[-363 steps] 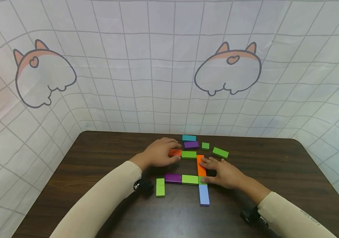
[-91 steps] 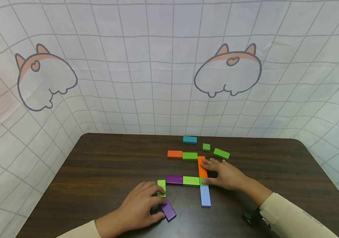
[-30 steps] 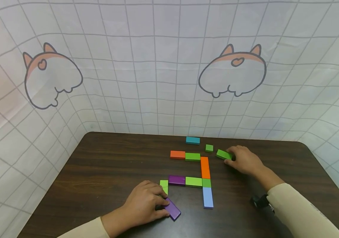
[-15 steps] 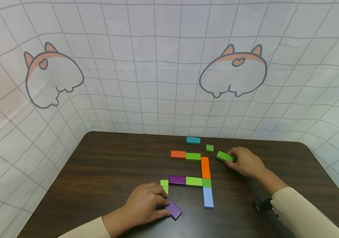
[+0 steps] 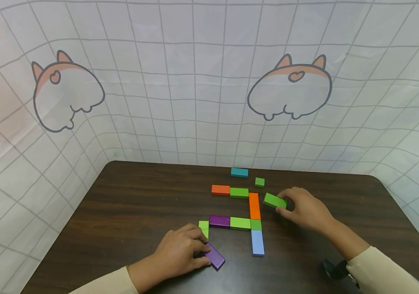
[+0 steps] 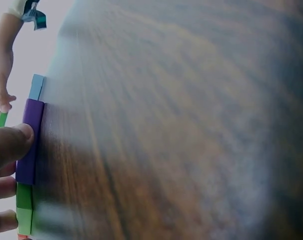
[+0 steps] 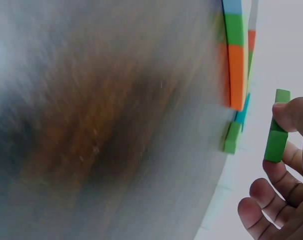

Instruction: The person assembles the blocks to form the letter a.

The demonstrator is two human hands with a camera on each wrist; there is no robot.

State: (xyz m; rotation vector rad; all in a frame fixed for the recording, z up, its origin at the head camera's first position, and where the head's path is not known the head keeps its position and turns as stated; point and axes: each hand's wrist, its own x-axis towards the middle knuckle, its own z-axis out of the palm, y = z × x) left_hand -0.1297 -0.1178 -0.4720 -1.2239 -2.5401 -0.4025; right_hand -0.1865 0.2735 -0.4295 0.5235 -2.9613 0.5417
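Observation:
My left hand [image 5: 176, 253] pinches a purple block [image 5: 215, 256] at the table's front; in the left wrist view the thumb presses that purple block's [image 6: 33, 145] face. Its end touches or nearly touches a light green block [image 5: 203, 228], partly hidden by my fingers. My right hand [image 5: 306, 208] pinches a green block [image 5: 274, 200] between thumb and fingers. In the right wrist view this green block [image 7: 276, 127] is lifted off the table. Left of it, an orange block [image 5: 254, 206], a small green block [image 5: 255, 225] and a light blue block [image 5: 257, 243] form a column.
A dark purple block [image 5: 219, 221] and a lime block [image 5: 240, 223] form a row joining the column. Behind lie a red-orange block [image 5: 220, 190] and a green one [image 5: 239, 192], end to end. A teal block [image 5: 239, 172] and a green cube [image 5: 259, 182] lie farther back on the wooden table [image 5: 139, 196].
Earlier, my left hand left the red-orange block, and the purple block came from the back to the front. My right hand left the orange block, gripped the green block and brought it nearer.

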